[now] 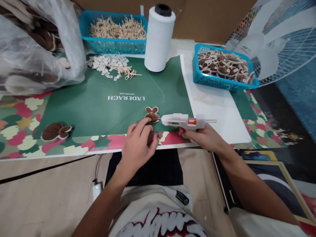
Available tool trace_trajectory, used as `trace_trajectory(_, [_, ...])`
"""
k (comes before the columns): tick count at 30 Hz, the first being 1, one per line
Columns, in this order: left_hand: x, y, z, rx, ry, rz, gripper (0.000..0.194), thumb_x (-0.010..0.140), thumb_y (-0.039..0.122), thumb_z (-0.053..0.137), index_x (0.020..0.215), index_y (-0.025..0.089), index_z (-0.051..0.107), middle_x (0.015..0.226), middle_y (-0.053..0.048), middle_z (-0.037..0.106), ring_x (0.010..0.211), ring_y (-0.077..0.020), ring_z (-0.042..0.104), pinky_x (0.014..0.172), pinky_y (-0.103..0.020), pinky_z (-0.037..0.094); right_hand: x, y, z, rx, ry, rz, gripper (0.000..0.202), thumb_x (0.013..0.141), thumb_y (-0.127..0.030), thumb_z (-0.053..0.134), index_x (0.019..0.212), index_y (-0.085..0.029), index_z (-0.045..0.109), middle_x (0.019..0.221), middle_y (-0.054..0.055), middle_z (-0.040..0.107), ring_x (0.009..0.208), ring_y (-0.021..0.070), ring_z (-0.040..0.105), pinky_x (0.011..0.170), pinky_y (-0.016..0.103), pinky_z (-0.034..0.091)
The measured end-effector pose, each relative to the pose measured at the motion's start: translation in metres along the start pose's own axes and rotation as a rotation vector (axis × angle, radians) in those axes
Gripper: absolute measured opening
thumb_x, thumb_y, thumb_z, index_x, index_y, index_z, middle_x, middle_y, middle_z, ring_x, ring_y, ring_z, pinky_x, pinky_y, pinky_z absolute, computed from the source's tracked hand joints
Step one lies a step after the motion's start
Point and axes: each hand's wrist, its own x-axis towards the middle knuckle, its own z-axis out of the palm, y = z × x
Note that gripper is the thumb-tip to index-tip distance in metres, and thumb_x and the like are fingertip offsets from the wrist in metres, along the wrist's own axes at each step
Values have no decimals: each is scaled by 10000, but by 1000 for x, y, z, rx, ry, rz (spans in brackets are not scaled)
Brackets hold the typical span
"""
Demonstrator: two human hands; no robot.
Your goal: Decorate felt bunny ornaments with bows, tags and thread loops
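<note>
A small brown felt bunny piece [152, 115] with a pale edge lies flat on the green sheet [98, 115], ears pointing away from me. My left hand [138, 142] rests at its near left side, fingertips touching the piece, with the fingers spread and bent. In my right hand [201, 133] is a white glue gun [183, 121] with an orange window and a clear glue stick out of its back. The gun's thin nozzle points left and meets the bunny piece's right side. Whether glue is coming out is too small to tell.
Another brown bunny piece [56, 132] lies at the left. Behind stand a blue basket of cords [113, 44], white labels [108, 64], small bows [129, 72], a thread cone [159, 39] and a basket of bunny pieces [222, 80]. A plastic bag [71, 42] and a fan [261, 49] flank them.
</note>
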Motion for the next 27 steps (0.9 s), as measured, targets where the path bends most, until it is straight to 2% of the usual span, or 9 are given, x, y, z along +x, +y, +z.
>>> trace_trajectory(7, [0,0,0,23,-23,-9,83,981,200,608,902,205,582,1315,-163,714,1213,-278,695,1032,-429,490,1,-6,2,-50,20,-11,87,774,-299,643,779,-217,671,750,-6,632,687,178,539,644,318,405])
trace_trajectory(21, [2,2,0,33,-54,5,67,989,182,569,965,206,627,1320,-131,728,1237,-274,690,1016,-435,452,-2,-7,1,-48,72,50,105,751,-307,661,705,-215,642,660,-10,562,651,175,480,607,318,360])
trace_trajectory(27, [2,2,0,40,-44,14,68,987,179,567,965,207,625,1303,-132,735,1224,-273,699,1003,-428,454,-3,-8,1,-33,97,71,106,730,-317,672,740,-211,669,654,-9,565,633,175,475,587,316,359])
